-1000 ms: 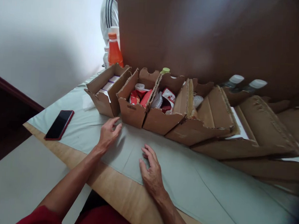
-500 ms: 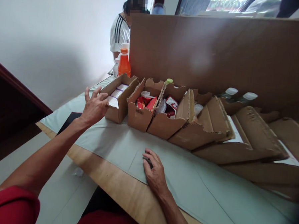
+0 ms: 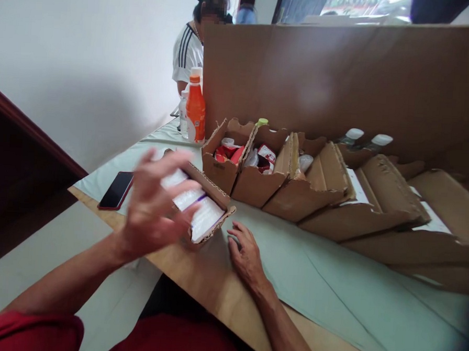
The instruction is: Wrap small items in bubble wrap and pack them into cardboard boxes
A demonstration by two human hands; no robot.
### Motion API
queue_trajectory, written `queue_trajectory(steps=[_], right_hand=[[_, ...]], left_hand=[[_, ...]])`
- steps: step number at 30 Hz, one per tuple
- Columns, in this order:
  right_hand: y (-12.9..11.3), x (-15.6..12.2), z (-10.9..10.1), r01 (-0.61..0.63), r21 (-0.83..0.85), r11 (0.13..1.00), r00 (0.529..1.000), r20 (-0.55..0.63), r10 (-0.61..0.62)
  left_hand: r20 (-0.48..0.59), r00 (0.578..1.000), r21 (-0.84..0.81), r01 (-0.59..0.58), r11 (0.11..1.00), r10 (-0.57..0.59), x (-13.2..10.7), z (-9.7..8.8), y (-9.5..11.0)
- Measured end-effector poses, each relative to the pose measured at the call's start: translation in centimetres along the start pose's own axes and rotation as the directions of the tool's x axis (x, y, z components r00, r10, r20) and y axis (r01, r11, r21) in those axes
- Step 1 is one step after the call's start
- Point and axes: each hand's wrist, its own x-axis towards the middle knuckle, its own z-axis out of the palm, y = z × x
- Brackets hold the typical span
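Note:
My left hand (image 3: pixel 149 213) is raised over the near table edge, blurred by motion, its fingers curled round the left side of a small open cardboard box (image 3: pixel 217 198). The box is tilted and holds white packets (image 3: pixel 205 222). My right hand (image 3: pixel 246 254) lies flat on the pale green cloth (image 3: pixel 330 290) just right of that box, fingers stretched out, nothing visible in it. Behind stands a row of similar cardboard boxes (image 3: pixel 253 186); the left ones hold red and white snack packs.
A tall cardboard wall (image 3: pixel 341 81) backs the row. An orange bottle (image 3: pixel 195 113) stands at the far left, and two white-capped bottles (image 3: pixel 354 133) stand behind the boxes. A dark phone (image 3: pixel 116 190) lies near the left table edge. Another person (image 3: pixel 188 50) sits beyond.
My left hand took the leftmost box out of the row and pulled it toward the near table edge. My right hand stayed on the cloth.

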Motion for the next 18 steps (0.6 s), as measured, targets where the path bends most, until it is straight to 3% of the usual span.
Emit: queue_trajectory(steps=[1,2,3,4,5,7,9,12,15,18], right_hand=[[-0.5,-0.2,-0.5,-0.020,0.000,1.000,1.000,-0.009,0.020],[-1.1,-0.4,-0.8,-0.044,0.012,0.999,0.999,-0.016,0.044],[-2.0,-0.8,-1.1,-0.071,0.036,0.997,0.997,-0.023,0.071],[-3.0,-1.3,-1.2,-0.093,0.072,0.993,0.995,-0.030,0.096],[-4.1,-1.8,-1.0,-0.108,0.118,0.987,0.993,-0.035,0.113],[-6.3,-2.9,0.0,-0.113,0.202,0.973,0.992,-0.033,0.122],[-8.2,-3.8,1.4,-0.092,0.229,0.969,0.994,-0.032,0.102],[-9.6,-4.4,2.3,-0.084,0.205,0.975,0.990,-0.093,0.105],[-9.3,-4.3,0.1,-0.115,0.185,0.976,0.957,-0.242,0.159],[-7.0,-3.9,-4.2,-0.160,0.135,0.978,0.864,-0.460,0.205]], left_hand=[[-0.161,0.980,-0.009,0.113,0.994,-0.113,-0.4,-0.6,-1.9],[-0.269,0.926,-0.074,0.253,0.965,-0.264,-0.8,-0.9,-4.1],[-0.330,0.843,-0.195,0.380,0.904,-0.425,-1.3,-0.9,-6.5],[-0.300,0.740,-0.353,0.500,0.791,-0.602,-1.9,-0.5,-8.8],[-0.173,0.628,-0.497,0.609,0.618,-0.759,-2.5,0.1,-10.8],[-0.015,0.570,-0.553,0.680,0.482,-0.822,-4.0,2.0,-13.2],[0.083,0.574,-0.569,0.698,0.434,-0.815,-5.7,3.9,-13.2],[0.162,0.579,-0.622,0.688,0.373,-0.799,-8.7,5.7,-10.2],[0.218,0.590,-0.671,0.669,0.319,-0.777,-11.1,7.4,-5.9],[0.294,0.686,-0.690,0.634,0.349,-0.666,-11.6,10.1,-1.8]])
